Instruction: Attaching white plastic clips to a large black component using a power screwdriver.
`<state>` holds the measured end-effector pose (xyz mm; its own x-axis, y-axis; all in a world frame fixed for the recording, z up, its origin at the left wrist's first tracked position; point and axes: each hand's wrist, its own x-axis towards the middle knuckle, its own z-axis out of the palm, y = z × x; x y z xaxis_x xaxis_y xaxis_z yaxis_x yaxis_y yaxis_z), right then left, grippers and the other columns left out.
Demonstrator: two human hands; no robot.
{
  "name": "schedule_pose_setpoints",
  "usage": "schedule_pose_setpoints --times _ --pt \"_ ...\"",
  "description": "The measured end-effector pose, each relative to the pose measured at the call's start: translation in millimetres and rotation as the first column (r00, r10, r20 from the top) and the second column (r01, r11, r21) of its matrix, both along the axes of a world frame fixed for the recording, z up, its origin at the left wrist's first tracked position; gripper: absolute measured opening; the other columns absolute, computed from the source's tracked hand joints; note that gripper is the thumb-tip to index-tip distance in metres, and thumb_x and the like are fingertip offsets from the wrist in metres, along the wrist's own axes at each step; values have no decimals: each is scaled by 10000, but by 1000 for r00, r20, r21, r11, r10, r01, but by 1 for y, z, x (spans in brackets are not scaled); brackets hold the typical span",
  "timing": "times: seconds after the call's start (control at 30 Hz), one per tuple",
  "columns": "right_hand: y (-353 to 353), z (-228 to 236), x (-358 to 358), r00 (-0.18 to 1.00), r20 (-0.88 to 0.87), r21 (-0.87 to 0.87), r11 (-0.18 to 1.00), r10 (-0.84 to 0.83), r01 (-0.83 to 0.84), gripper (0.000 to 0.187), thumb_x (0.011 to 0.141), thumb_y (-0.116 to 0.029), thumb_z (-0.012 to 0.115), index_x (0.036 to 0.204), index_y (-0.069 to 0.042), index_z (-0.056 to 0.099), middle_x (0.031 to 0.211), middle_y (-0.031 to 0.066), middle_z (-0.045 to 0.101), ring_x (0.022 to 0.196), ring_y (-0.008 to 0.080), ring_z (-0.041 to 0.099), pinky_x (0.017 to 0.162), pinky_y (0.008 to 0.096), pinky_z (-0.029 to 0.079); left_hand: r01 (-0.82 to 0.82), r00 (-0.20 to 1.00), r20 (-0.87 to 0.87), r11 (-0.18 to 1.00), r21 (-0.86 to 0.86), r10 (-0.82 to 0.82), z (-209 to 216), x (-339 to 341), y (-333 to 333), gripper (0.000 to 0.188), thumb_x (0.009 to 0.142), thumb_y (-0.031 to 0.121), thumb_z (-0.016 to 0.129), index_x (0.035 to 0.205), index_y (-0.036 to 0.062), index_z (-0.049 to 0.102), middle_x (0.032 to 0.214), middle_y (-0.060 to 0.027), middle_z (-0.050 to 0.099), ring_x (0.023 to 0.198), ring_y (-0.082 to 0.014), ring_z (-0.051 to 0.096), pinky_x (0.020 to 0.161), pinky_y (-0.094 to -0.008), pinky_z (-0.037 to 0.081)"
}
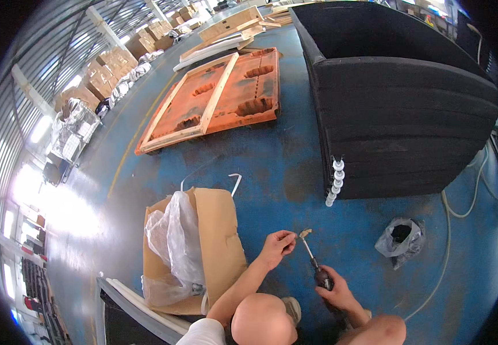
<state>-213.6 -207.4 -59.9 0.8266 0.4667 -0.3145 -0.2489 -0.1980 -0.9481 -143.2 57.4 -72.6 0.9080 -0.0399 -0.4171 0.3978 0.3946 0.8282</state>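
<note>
Right hand [334, 289]: ours, gripping a dark tool [322, 277].
Left hand [278, 248]: pinched closed near the tool's tip; contents, we cannot tell.
Cardboard box [220, 241]: open, clear plastic [182, 230] inside.

Strong white light from openings [28, 179] at the left edge burns out the blue floor [266, 172] there, while fisheye distortion bends straight lines.

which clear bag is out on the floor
The small bag with something black inside, right of the right hand; the other, larger bag is in the carton.
</note>
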Motion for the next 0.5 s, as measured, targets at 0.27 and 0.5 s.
schedule_pose_setpoints --times 0.27,0.5 --pt "21 8 -1 993 -103 61 997 51 -45 661 769 -101 721 1374 -13 468 1047 112 617 899 198 604 816 339 507 77 989 115 991 106 -89 28 -8 11 223 983 211 581 858 26 601 687 -18 545 586 -86 477 500 -239 327" --pt "22 15 -7 979 -182 106 992 87 -69 654 772 -23 661 1390 -30 447 889 53 555 629 117 552 564 274 483 56 998 25 998 4 -56 29 -16 10 184 945 185 650 884 12 636 675 -16 571 583 -82 511 499 -231 360"
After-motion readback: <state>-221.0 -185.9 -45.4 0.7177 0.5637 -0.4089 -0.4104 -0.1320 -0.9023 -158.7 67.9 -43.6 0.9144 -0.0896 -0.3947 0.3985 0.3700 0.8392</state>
